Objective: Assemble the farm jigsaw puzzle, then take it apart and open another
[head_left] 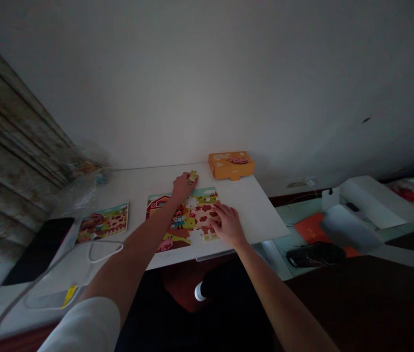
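Note:
A farm-picture jigsaw puzzle point(188, 220) lies on the white table point(262, 215), with a few white gaps in it. My left hand point(182, 186) reaches past the puzzle's far edge, fingers closed on a yellowish puzzle piece point(193, 176). My right hand point(228, 224) lies flat on the puzzle's right part with its fingers spread. An orange puzzle box point(231, 165) stands at the table's far edge, just beyond and right of my left hand.
A printed picture card point(103, 223) lies left of the puzzle, with a white cable point(100, 252) and a black tablet point(38, 249) nearer the left. Crinkled plastic wrap point(82, 181) sits by the curtain. Right of the table are an orange sheet, a dark object and white boxes point(361, 205).

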### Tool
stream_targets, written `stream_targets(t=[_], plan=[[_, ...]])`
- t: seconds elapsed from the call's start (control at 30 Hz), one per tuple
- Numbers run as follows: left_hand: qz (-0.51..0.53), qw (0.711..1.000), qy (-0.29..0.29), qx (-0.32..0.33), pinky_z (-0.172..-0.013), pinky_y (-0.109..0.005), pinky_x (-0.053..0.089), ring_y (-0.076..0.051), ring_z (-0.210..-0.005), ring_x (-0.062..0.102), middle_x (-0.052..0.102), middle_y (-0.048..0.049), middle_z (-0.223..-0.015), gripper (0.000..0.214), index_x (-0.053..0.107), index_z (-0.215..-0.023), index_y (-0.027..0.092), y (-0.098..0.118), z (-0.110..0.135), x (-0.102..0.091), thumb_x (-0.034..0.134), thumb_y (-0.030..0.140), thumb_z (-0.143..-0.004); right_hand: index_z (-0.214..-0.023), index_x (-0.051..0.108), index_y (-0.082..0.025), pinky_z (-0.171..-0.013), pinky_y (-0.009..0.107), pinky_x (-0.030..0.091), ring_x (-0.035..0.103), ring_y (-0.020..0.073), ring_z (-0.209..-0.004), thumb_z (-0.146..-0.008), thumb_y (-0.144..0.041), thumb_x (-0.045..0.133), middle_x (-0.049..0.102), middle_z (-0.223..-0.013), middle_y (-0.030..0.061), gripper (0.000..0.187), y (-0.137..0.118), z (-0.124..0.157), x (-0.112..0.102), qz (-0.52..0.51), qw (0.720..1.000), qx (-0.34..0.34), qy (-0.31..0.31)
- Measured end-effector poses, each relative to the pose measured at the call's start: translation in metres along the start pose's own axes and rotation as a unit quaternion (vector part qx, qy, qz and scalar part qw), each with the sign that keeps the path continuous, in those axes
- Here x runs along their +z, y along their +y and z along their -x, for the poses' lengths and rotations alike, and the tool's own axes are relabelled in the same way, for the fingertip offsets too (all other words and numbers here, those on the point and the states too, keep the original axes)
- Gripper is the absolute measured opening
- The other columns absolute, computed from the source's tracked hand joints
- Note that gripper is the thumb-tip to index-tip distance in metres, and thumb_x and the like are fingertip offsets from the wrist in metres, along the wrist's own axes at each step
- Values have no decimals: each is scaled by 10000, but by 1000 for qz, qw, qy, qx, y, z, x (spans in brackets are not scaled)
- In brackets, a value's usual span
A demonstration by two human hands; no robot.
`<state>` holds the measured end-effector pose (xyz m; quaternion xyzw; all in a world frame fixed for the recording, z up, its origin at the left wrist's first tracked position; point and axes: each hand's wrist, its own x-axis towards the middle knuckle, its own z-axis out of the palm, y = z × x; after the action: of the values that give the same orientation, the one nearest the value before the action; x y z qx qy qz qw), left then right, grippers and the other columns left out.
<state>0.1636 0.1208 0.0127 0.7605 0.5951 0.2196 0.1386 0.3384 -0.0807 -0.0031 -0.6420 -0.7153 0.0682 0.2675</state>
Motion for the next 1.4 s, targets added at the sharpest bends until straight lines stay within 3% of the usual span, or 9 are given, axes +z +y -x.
stream_targets(t=[0.1, 0.23, 0.37, 0.5, 0.63, 0.83, 1.0, 1.23, 1.4], plan=[[27, 992, -5, 120, -964, -381, 504, -278, -1088, 673, 725, -133, -1130, 289, 620, -1177, 181, 5, 44, 5, 676, 281, -911, -1347, 625, -225, -1132, 520, 379, 592, 295, -1267, -993, -361, 582, 676, -1364, 126, 382, 6, -1, 4, -21, 999, -2, 28], [47, 954, -37, 295, -971, -414, 524, -268, -1083, 671, 726, -112, -1099, 164, 645, -1081, 194, 11, 103, 8, 646, 207, -918, -1274, 657, -202, -1065, 467, 459, 644, 283, -1158, -1009, -374, 539, 719, -1232, 138, 337, 16, -2, 8, -62, 995, 6, 73], [30, 923, -46, 380, -1070, -466, 491, -274, -1265, 606, 682, -119, -1312, 197, 637, -1158, 215, 19, 136, 2, 610, 209, -963, -1145, 696, -194, -997, 427, 496, 660, 276, -1068, -949, -315, 592, 739, -1122, 128, 252, 22, -3, 9, -96, 991, 0, 90], [-23, 925, -53, 375, -1118, -463, 463, -276, -1344, 560, 643, -111, -1403, 284, 614, -1268, 224, 31, 147, -7, 605, 234, -984, -893, 693, -204, -885, 390, 510, 660, 257, -903, -864, -311, 649, 740, -934, 98, 119, 27, -3, 11, -120, 989, 13, 84], [-48, 944, -36, 324, -1146, -499, 431, -293, -1396, 521, 561, -126, -1516, 458, 509, -1456, 224, 30, 156, -19, 577, 302, -1010, -776, 621, -217, -711, 302, 476, 606, 201, -731, -868, -469, 641, 677, -763, 32, 269, 32, -2, 9, -212, 969, 84, 91], [-83, 954, -26, 287, -1237, -563, 320, -320, -1432, 500, 561, -143, -1524, 536, 537, -1478, 211, -27, 188, -45, 552, 474, -1011, -787, 545, -227, -588, 252, 390, 508, 156, -625, -863, -661, 602, 576, -670, -23, 444, 34, 1, 3, -279, 937, 159, 139], [-107, 956, -27, 272, -1255, -608, 279, -351, -1473, 458, 527, -149, -1562, 583, 602, -1442, 205, -58, 210, -56, 561, 562, -982, -861, 518, -240, -601, 264, 405, 539, 167, -646, -865, -646, 603, 617, -737, -3, 416, 33, 3, 4, -265, 937, 171, 152], [-91, 961, -34, 259, -1221, -622, 347, -366, -1432, 508, 588, -159, -1501, 549, 652, -1392, 201, -50, 211, -57, 606, 535, -959, -941, 606, -212, -711, 299, 488, 628, 197, -771, -849, -612, 650, 687, -846, 36, 413, 30, 2, 5, -309, 925, 155, 156], [-67, 963, -15, 261, -1203, -635, 366, -379, -1402, 538, 623, -163, -1459, 530, 667, -1364, 206, -52, 212, -54, 669, 507, -927, -951, 677, -208, -781, 333, 545, 684, 227, -864, -866, -574, 679, 728, -942, 84, 376, 9, 6, 1, -319, 933, 109, 123]])
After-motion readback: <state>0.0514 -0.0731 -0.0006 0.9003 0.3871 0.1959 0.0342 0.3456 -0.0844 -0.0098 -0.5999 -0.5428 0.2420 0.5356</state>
